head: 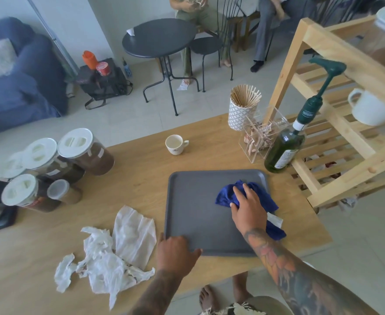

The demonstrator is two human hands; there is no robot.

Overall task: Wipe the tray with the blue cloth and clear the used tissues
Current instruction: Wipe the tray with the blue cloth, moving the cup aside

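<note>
You're mid-wipe: right hand (247, 208) presses the blue cloth (250, 196) flat-fingered on the tray's (193, 214) right half, left hand (175, 252) grips its near-left corner, used tissues (109, 253) lie on the table (141, 164) beside it, so sweep left next.

Under my right hand (247, 206) the cloth (232, 196) is deep blue, on a flat grey tray (193, 205). Left of my left hand's fingers (175, 248) the tissues (118, 253) are white with brownish stains. Beyond my fingertips I see a cream cup (175, 144), a dark green bottle (284, 151), a white holder (240, 114) with a grey triangle pattern, and the pale wood-grain table (141, 178).
</note>
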